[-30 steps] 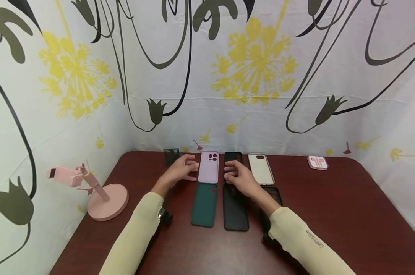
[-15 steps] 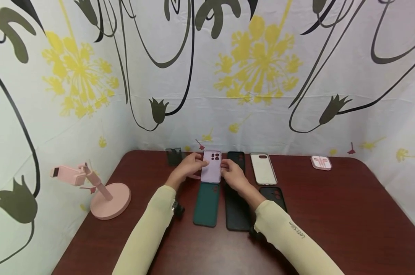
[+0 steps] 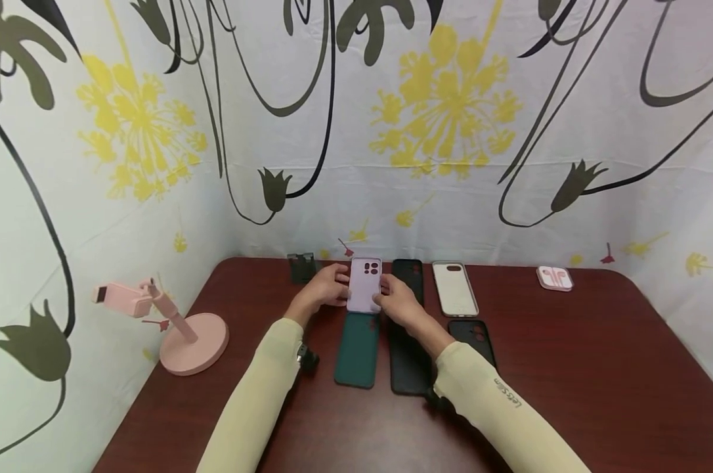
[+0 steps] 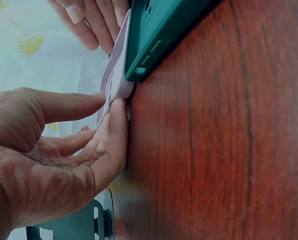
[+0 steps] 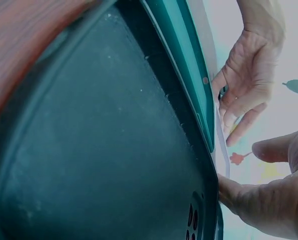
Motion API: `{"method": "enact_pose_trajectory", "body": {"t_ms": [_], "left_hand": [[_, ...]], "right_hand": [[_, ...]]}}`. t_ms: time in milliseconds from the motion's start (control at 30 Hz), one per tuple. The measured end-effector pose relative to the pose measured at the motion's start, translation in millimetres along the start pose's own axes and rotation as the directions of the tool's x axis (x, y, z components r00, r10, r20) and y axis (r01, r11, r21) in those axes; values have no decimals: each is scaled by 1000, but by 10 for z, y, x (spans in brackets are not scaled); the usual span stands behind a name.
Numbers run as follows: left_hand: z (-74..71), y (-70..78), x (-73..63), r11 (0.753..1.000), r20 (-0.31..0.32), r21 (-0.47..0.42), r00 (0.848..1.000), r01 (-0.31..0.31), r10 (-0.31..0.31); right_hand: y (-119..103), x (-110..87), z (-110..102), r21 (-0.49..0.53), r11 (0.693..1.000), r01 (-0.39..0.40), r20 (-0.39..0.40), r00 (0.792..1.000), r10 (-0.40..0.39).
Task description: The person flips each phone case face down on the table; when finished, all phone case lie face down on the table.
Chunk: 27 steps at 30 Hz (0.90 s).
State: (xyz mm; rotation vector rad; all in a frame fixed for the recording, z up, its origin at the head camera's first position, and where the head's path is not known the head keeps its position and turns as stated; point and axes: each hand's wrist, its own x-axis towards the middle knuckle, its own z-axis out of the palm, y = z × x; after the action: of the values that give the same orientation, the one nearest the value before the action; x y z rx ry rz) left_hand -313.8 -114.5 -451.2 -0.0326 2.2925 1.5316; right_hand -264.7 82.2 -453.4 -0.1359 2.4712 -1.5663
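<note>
A lilac phone case (image 3: 364, 292) lies flat at the back of the table, its camera cutouts facing up. My left hand (image 3: 327, 287) is at its left edge; in the left wrist view, thumb and fingertips meet the case's side. The right hand (image 3: 399, 301) stands at its right edge, thumb near the lower right corner. In the right wrist view, that thumb is held apart from the fingers. A green phone case (image 3: 357, 351) sits directly in front of the lilac one. Under and beside my right hand are a black phone case (image 3: 408, 361) and a dark case (image 3: 408, 270) behind it.
Right of these lie a cream phone case (image 3: 455, 292) and another black case (image 3: 471, 335), partly hidden by my right arm. A dark folding stand (image 3: 302, 268) is at the back left, a pink phone stand (image 3: 194, 345) farther left. An earphone box (image 3: 554, 278) lies back right.
Both hands have closed in on the lilac case, the right one moving left from over the dark case. Since half a second ago, my left thumb has drawn back from its top to its edge.
</note>
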Motion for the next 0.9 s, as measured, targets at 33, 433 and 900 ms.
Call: {"method": "enact_pose_trajectory", "body": {"t_ms": [33,433,900], "left_hand": [[2,0,2,1000,-2,5,1000,4,-4],[87,-9,44,996,-29,93,999,-10,13],[95,11,-90,993,60,10,991,-118,117]], "right_hand": [[0,3,3,2,1000,-5,2,1000,5],[3,15,30,-22,999,-33,-29,999,33],[-85,68,-86,-104,990,-91,-49,995,86]]}}
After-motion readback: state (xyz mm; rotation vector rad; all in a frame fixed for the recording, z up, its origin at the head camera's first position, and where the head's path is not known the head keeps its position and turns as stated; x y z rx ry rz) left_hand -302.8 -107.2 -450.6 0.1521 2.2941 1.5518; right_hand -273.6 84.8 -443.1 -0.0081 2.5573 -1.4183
